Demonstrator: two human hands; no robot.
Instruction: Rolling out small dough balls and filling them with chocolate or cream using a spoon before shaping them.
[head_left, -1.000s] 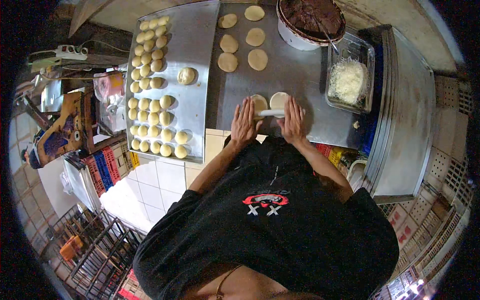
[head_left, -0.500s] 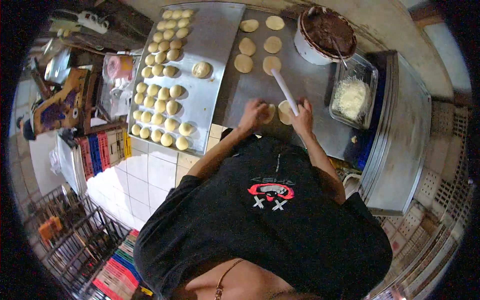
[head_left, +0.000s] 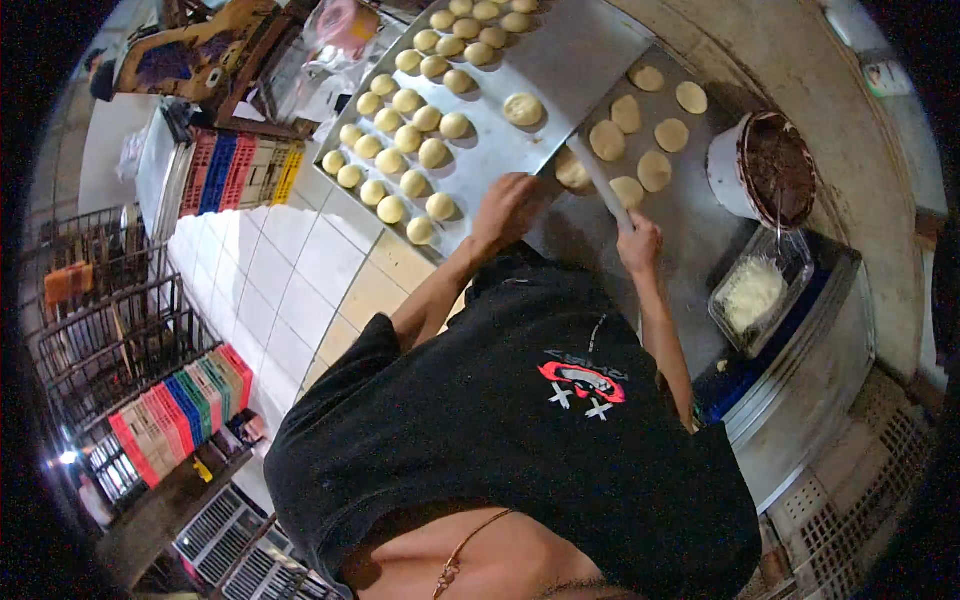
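Observation:
My right hand [head_left: 640,243] is closed round the near end of a slim whitish rolling pin [head_left: 598,180]. The pin slants up and to the left, over the metal worktop [head_left: 690,235]. Next to it lie a flattened dough disc [head_left: 571,172] on its left and another disc [head_left: 627,192] on its right. Beside the lower right edge of the metal tray [head_left: 520,160], my left hand [head_left: 510,208] is held with its fingers smeared and partly hidden. Rows of round dough balls [head_left: 408,138] sit on that tray, and one larger, flatter dough piece [head_left: 523,109] lies apart from them.
Several flat dough discs [head_left: 654,170] lie farther back on the worktop. At right stand a white bucket of brown filling [head_left: 730,165] and a clear tray of pale shreds [head_left: 752,294]. Stacked coloured crates [head_left: 240,175] are at left, above the tiled floor [head_left: 300,270].
The view has turned, so the trays and worktop appear tilted. My left hand has moved away from the near discs toward the tray's edge. The rolling pin stays in my right hand.

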